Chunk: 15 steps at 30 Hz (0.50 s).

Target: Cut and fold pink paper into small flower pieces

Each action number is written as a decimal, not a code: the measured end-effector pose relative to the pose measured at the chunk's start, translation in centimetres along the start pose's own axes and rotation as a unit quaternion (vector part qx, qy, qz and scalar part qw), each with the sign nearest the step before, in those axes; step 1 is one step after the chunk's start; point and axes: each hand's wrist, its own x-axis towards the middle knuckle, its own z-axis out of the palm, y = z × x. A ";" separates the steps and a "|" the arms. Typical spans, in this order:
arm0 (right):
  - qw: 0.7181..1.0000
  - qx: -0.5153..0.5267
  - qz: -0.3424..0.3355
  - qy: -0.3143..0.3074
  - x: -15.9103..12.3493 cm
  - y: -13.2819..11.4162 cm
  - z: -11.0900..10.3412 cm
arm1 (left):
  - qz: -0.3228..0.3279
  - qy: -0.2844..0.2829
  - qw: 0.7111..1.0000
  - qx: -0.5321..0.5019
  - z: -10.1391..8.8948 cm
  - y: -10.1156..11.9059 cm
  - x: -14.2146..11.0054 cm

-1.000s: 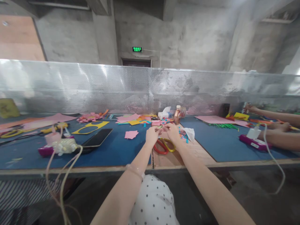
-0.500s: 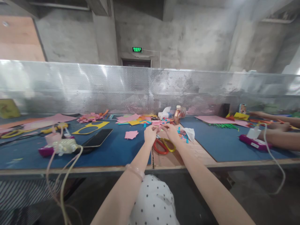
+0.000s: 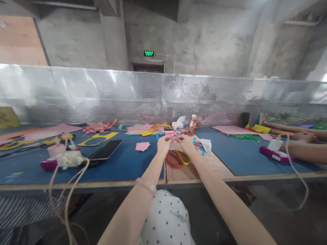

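My left hand (image 3: 164,144) and my right hand (image 3: 186,144) meet over the middle of the table, fingertips pinched close together. Between them is a small pink paper piece (image 3: 175,139), mostly hidden by the fingers. Just below lie scissors (image 3: 174,166) with one red and one yellow handle loop, their tips toward my hands. Left of my left hand rests a small stack of pink paper pieces (image 3: 142,146). A white tissue (image 3: 205,145) and colourful paper scraps (image 3: 198,146) lie right of my right hand. Behind my fingertips sits a pink and blue paper decoration (image 3: 182,132).
A phone (image 3: 107,149) and a purple device with cables (image 3: 49,164) are on the left, near a yellow cut-out sheet (image 3: 98,138). A bottle (image 3: 192,125) stands behind. Another person's arms (image 3: 298,148) reach in at right, beside a second purple device (image 3: 274,155).
My hands stay together with only slight finger movement. The whole view has shifted a little. At the far right, the other person's upper hand has moved slightly left.
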 end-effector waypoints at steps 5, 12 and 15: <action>0.996 -0.054 -0.063 0.037 0.0 0.0 0.2 | -0.054 0.034 0.996 -0.059 0.1 1.0 -0.5; 0.982 -0.116 -0.131 0.071 -0.4 -0.6 0.1 | -0.155 -0.011 0.968 -0.195 -0.1 1.7 -0.7; 0.971 -0.161 -0.140 0.107 -0.4 -0.8 -0.1 | -0.167 -0.038 0.962 -0.212 -0.1 1.8 -0.7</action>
